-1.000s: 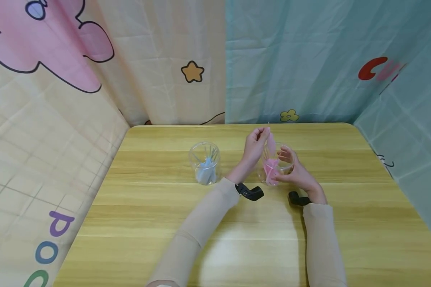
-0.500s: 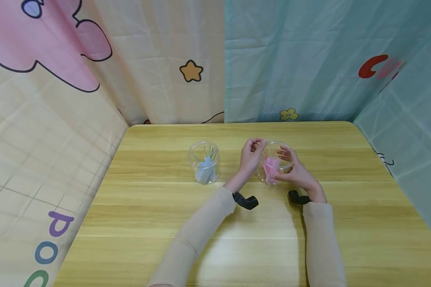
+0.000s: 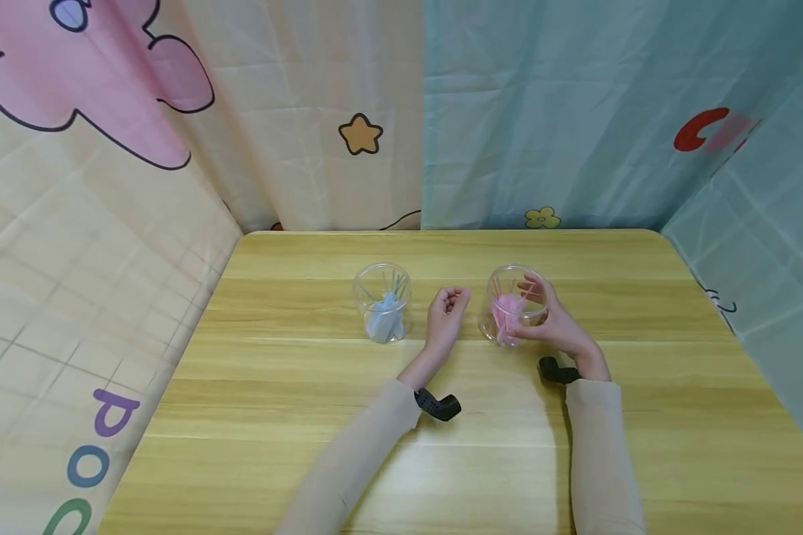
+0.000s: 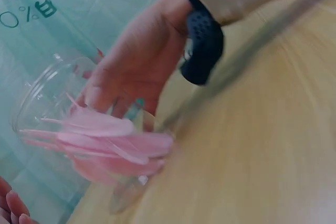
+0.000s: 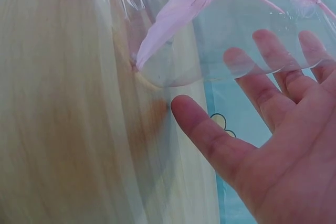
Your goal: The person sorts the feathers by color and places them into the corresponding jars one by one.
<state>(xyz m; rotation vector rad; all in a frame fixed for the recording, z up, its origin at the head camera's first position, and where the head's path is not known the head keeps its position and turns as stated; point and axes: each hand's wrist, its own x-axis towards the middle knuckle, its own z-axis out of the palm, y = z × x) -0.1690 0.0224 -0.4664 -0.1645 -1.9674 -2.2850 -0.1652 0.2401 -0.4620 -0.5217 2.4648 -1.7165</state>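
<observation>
A clear cup (image 3: pixel 517 310) holding several pink feathers (image 3: pixel 506 310) stands on the right side of the table, quills pointing up. My right hand (image 3: pixel 554 321) holds this cup from the right, fingers round the far side and thumb toward the front; in the right wrist view the fingertips (image 5: pixel 272 45) show through the clear wall. Left of it, my left hand (image 3: pixel 446 319) hovers apart from the cup with loosely bent fingers and nothing seen in them. Only its fingertips (image 4: pixel 16 205) enter the left wrist view.
A second clear cup (image 3: pixel 364 301) with several blue feathers (image 3: pixel 386 318) stands left of my left hand. Both stand on a wood-grain table (image 3: pixel 294 416). Printed curtains (image 3: pixel 294 111) hang behind and beside it.
My left hand had a pink feather over the right cup, then let it go inside. It has since drawn back left and toward me. My right hand has stayed at the cup.
</observation>
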